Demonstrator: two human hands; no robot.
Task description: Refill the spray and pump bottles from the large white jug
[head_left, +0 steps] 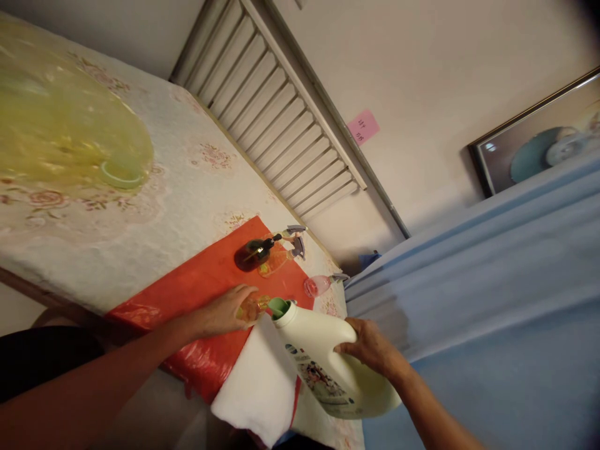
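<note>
— What's the biggest thing in my view?

— The table [154,206] under its floral cloth, with a red plastic sheet [206,281] over the near corner, I'd guess to catch drips. A white towel [262,387] hangs off that edge.

— And in my hands?

— My right hand [370,347] is closed around the handle of the white detergent jug [328,369], tipped so its green spout [279,307] sits just beside the mouth of a small amber bottle [255,306]. My left hand [225,310] is wrapped around that bottle, holding it steady on the red sheet; the jug's weight seems to need that firm handle grip.

— Anything further back?

— A dark pump bottle [255,252] and an orange spray bottle [281,257] lie together beyond it, a pink spray bottle [321,284] near the table's edge. I can't tell whether liquid is flowing.
</note>
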